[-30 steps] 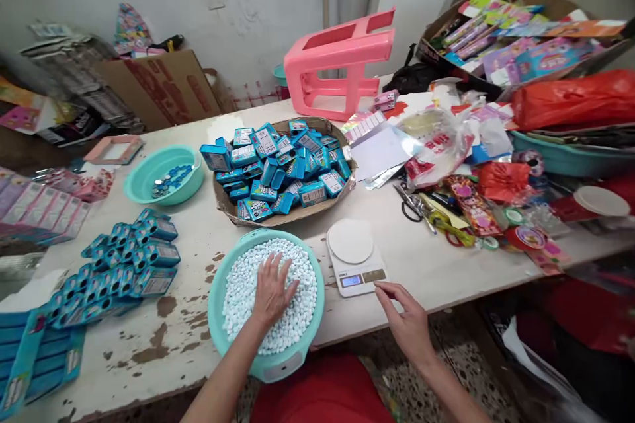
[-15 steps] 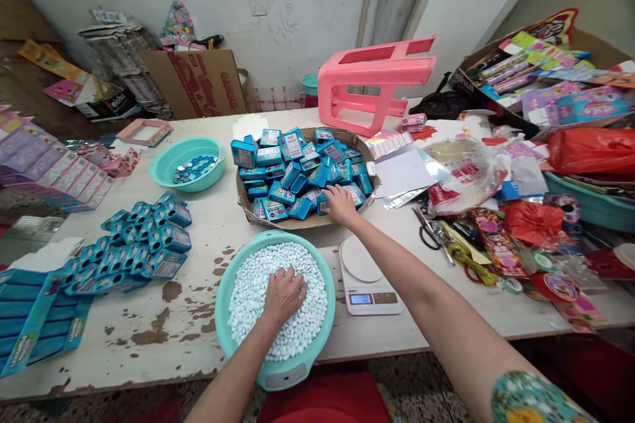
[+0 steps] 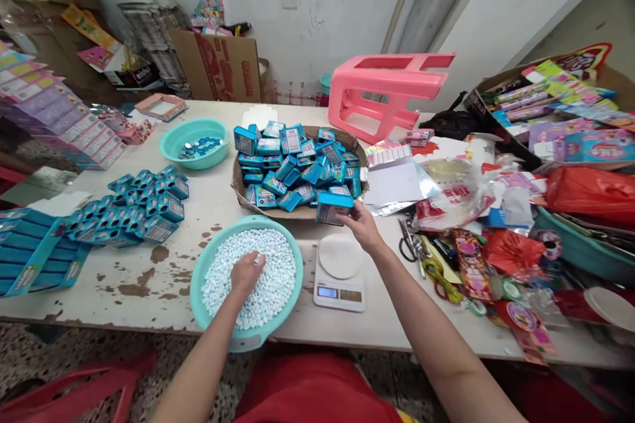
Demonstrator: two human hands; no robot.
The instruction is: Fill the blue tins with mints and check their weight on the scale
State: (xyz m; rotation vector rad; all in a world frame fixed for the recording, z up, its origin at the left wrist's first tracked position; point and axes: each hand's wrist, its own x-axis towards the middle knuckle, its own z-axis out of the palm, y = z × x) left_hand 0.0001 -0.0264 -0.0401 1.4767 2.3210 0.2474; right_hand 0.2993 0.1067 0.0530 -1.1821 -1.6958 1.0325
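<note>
My right hand (image 3: 364, 228) grips a small blue box (image 3: 331, 211) by its right end, held up at the front edge of a cardboard tray (image 3: 238, 193). Many more blue boxes (image 3: 285, 168) are heaped in that tray. Over a turquoise basin (image 3: 198, 277) filled with small white, pale-blue-tinted candies (image 3: 272, 264), my left hand (image 3: 248, 273) has its fingers curled around some of them, a few pieces showing at the fingertips. Right of the basin stands a white kitchen scale (image 3: 339, 277) with a lit display and a bare round plate.
Opened blue boxes (image 3: 133, 208) stand in rows at left beside a blue display carton (image 3: 40, 258). Behind them a turquoise bowl (image 3: 218, 155) holds blue and silver discs. A pink stool (image 3: 387, 89) lies at the back. Scissors (image 3: 409, 244), bags and packaging crowd the right side.
My right hand has lifted a blue box out of the tray toward me. My left hand has gone from spread on the candies to curled around some. The view has shifted slightly.
</note>
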